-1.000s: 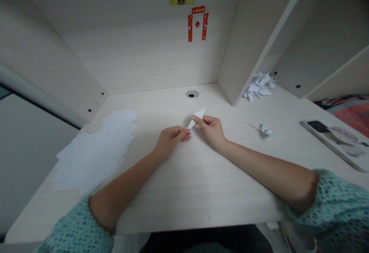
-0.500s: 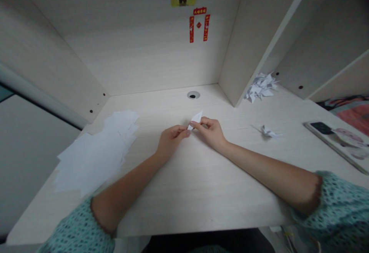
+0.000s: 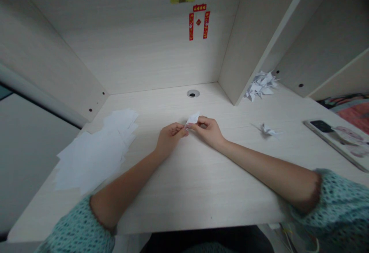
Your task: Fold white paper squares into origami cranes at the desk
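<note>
Between my two hands, over the middle of the desk, is a small piece of folded white paper (image 3: 193, 118) with a pointed top. My left hand (image 3: 170, 138) pinches its lower left end between thumb and fingers. From the other side, my right hand (image 3: 210, 131) grips it too, the thumb pressed on the paper close to the left fingertips. The fingers hide the lower part of the folds. To the right of my right hand, a folded paper crane (image 3: 268, 130) lies on the desk.
Loose white paper sheets (image 3: 92, 153) lie spread on the left. A heap of folded white paper pieces (image 3: 261, 85) sits behind the upright divider (image 3: 259, 37). At the right lies a phone (image 3: 337, 139). A round cable hole (image 3: 193, 93) is near the back wall.
Both hands and the folded paper have shifted slightly left. The right thumb has slid down the paper towards the left fingertips. The camera view has tilted a little.
</note>
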### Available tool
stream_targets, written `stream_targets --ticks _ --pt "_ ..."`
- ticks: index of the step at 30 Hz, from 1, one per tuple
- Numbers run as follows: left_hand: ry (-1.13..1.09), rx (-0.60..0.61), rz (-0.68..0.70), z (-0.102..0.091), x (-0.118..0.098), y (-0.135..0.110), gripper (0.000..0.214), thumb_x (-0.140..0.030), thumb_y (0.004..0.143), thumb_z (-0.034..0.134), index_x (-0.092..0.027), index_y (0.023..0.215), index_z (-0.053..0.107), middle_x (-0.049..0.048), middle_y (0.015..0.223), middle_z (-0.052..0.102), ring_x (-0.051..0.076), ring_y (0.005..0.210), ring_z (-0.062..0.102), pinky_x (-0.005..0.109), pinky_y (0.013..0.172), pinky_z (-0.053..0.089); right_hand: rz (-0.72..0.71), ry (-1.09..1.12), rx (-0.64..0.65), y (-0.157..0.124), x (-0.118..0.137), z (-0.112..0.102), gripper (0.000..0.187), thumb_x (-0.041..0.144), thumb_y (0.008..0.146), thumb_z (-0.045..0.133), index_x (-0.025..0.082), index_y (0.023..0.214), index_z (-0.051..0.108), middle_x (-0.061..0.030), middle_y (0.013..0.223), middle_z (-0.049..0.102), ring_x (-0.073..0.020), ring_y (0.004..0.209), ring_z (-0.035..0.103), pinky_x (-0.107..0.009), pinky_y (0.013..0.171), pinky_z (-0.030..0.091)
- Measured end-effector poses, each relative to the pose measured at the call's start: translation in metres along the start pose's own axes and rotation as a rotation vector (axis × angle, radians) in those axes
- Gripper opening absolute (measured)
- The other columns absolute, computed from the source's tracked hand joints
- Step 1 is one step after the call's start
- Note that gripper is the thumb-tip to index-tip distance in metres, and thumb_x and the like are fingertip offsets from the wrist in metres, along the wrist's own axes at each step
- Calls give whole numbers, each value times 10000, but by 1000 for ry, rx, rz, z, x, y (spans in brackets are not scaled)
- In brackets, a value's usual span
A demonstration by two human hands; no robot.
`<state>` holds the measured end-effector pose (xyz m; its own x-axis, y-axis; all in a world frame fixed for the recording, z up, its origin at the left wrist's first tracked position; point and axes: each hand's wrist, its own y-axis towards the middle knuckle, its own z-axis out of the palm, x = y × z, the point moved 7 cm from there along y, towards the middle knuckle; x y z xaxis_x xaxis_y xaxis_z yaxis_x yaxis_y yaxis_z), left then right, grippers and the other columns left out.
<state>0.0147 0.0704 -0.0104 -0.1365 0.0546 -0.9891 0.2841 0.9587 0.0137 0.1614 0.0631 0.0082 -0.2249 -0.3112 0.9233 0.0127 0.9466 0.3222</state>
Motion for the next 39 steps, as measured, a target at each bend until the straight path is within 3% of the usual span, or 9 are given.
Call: stream_targets --ticks 8,15,20,23,27,31,35,39 --pt "108 57 50 4 -5 -4 248 -417 744 633 -171 778 636 3 713 669 125 678 617 232 661 454 -25 -31 28 1 -3 2 244 388 758 634 171 650 660 -11 615 602 -141 599 500 -271 606 385" --pt "182 23 81 3 -12 -5 282 -440 762 601 -166 706 633 -15 647 623 100 595 532 212 573 368 -44 -55 45 1 1 1 300 395 754 640 172 556 615 1 555 567 -131 570 481 -266 585 367" --pt "119 -25 74 -3 -11 0 294 -430 759 606 -152 675 651 -17 616 592 92 580 489 218 576 360 22 170 14 2 -5 1 205 383 722 672 180 720 701 -26 716 675 -155 667 578 -281 666 435" --pt "2 -47 53 -3 -10 1 259 -405 752 619 -152 796 658 -9 647 624 106 616 538 227 619 403 11 176 -20 2 -8 1 207 375 716 681 183 789 705 -39 782 693 -163 709 596 -292 697 450" --pt "-50 4 43 3 -12 -3 321 -375 733 652 -158 969 645 11 718 675 142 714 612 251 697 455 -30 73 -15 2 -6 2 184 350 773 629 181 821 685 -37 795 676 -161 735 590 -289 699 447" --pt "6 20 49 4 -12 -5 290 -412 789 573 -161 865 697 50 852 716 176 819 644 284 769 482 -158 -35 -25 -1 7 0 166 307 823 580 194 891 681 -43 840 648 -162 779 583 -289 696 453" --pt "56 6 10 1 -7 -3 272 -416 746 622 -168 821 702 50 828 726 196 810 661 279 695 494 -265 -109 7 -5 17 3 215 265 860 546 227 1018 686 -46 839 630 -162 783 578 -298 692 459" --pt "5 15 -23 1 -4 -1 293 -391 748 630 -171 937 679 57 861 729 185 791 675 261 658 487 -326 -188 0 -9 20 4 241 242 859 553 252 1066 678 -45 838 625 -171 800 571 -319 718 465"
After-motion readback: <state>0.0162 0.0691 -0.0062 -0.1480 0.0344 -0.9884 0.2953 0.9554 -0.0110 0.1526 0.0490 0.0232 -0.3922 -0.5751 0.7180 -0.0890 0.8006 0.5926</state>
